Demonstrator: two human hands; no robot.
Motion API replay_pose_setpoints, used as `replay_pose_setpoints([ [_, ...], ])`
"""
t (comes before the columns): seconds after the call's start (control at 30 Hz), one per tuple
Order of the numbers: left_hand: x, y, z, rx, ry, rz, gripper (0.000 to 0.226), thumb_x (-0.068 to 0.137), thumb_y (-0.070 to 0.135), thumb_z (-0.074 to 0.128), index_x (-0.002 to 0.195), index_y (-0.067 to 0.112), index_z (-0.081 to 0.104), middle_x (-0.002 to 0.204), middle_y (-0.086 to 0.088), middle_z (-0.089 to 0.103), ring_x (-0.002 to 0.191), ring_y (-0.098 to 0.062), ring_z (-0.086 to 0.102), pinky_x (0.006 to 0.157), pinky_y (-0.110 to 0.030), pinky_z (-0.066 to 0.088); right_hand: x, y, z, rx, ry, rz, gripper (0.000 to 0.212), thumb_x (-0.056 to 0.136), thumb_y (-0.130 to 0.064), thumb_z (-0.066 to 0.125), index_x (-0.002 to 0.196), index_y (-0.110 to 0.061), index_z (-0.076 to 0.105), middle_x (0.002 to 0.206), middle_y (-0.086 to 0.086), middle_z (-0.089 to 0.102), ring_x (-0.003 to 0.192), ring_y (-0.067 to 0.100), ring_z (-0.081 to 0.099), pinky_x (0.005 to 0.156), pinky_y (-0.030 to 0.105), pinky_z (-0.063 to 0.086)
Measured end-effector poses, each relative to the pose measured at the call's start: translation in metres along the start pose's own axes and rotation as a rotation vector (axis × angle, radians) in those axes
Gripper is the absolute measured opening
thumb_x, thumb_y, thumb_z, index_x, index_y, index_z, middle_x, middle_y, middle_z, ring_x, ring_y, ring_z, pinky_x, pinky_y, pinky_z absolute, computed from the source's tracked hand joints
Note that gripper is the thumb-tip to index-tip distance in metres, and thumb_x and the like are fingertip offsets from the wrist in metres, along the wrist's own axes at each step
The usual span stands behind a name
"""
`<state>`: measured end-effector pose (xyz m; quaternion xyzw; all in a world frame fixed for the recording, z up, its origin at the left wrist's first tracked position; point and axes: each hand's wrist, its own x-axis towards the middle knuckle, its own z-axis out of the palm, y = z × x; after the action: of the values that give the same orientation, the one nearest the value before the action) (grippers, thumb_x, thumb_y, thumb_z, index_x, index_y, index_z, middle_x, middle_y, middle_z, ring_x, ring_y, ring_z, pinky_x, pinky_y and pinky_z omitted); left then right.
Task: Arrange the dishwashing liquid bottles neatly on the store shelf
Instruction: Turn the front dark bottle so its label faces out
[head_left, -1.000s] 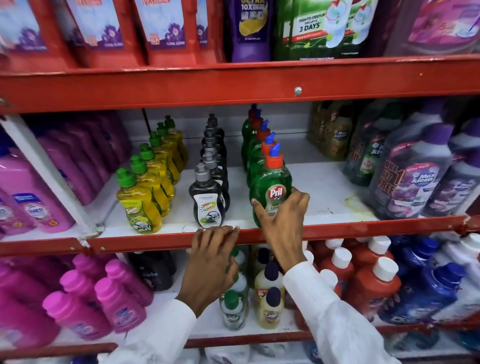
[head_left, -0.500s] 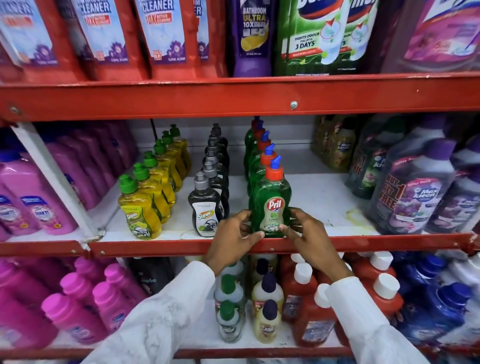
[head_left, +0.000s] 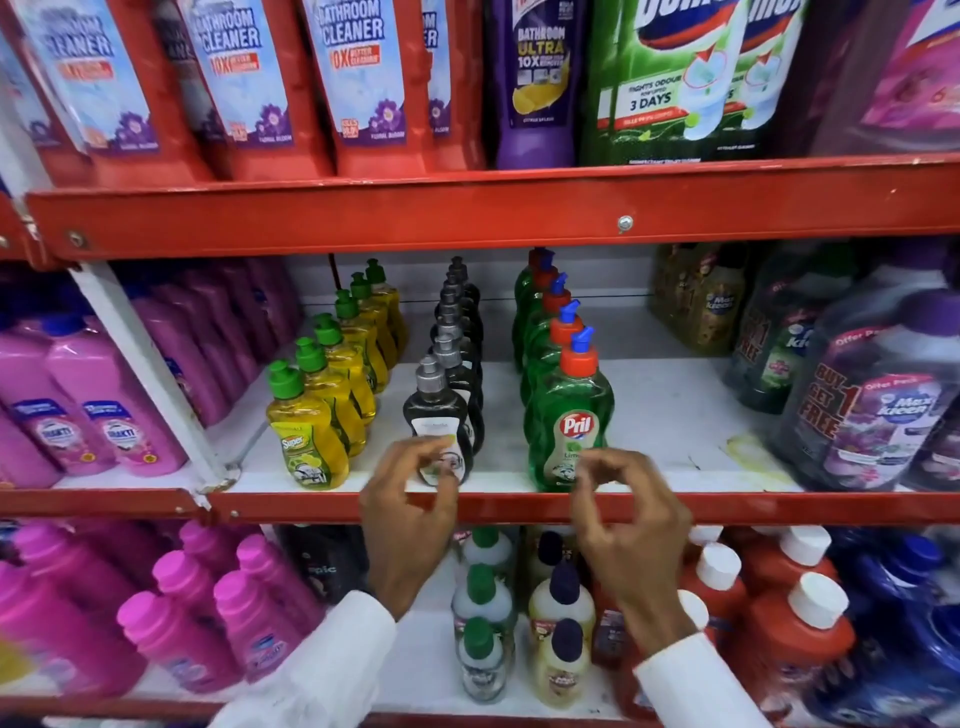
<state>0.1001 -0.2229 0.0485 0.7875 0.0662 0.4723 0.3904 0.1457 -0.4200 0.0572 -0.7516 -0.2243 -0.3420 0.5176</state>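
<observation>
Head view: left hand (head_left: 410, 499) and right hand (head_left: 623, 512) curled empty before glossy plastic green bottle (head_left: 569, 415).

glossy green plastic bottle (head_left: 567, 415), painted red metal shelf rail (head_left: 467, 215), white cloth sleeve (head_left: 322, 670)

both hands (head_left: 410, 499) (head_left: 623, 514) loosely curled, empty, before upright green bottle (head_left: 569, 415) on shelf (head_left: 675, 506)
</observation>
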Motion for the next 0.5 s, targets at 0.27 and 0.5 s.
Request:
replay_pose_setpoints([
  [0.27, 0.04, -0.054, -0.022, 0.067, -0.458, -0.187, 0.051, 0.081, 0.009, 0.075, 0.128, 0.012, 0.056, 0.114, 0.001, 0.071, 0.096, -0.013, 0.071, 0.076, -0.001, 0.047, 0.005, -0.029, 0.099, -0.042, -0.507, 0.146, 0.044, 0.087, -0.007, 0.063, 0.13, -0.013, 0.055, 0.126, 0.006, 0.064, 0.114, 0.018, 0.06, 0.099, 0.017, 0.041],
  [0.5, 0.04, -0.064, -0.019, -0.074, -0.487, -0.17, 0.043, 0.079, 0.014, 0.077, 0.116, 0.031, 0.062, 0.109, 0.002, 0.076, 0.094, -0.006, 0.072, 0.087, -0.033, 0.061, 0.012, -0.021, 0.104, -0.097, -0.502, 0.198, 0.03, 0.088, -0.009, 0.066, 0.117, -0.012, 0.062, 0.113, 0.007, 0.071, 0.104, 0.02, 0.067, 0.087, 0.012, 0.042],
])
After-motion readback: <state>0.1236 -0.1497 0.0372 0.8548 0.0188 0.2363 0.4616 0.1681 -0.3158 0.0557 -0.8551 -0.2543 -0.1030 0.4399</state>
